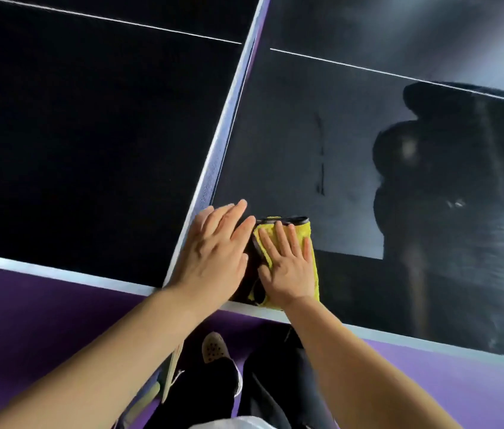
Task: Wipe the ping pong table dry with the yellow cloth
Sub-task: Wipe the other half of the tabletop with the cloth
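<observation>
Flatly, both hands, left hand (213, 255) and right hand (288, 270), press the yellow cloth (311, 243).

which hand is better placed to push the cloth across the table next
Right. The right hand lies flat on top of the yellow cloth, fingers spread, while the left hand rests mostly on the table beside it.

The net (217, 156) runs near to far across the ping pong table (322, 103). Just right of it, at the near edge, lies the cloth (305, 230) — the right hand (288, 267) flat on it, the left hand (213, 252) between cloth and net.
</observation>
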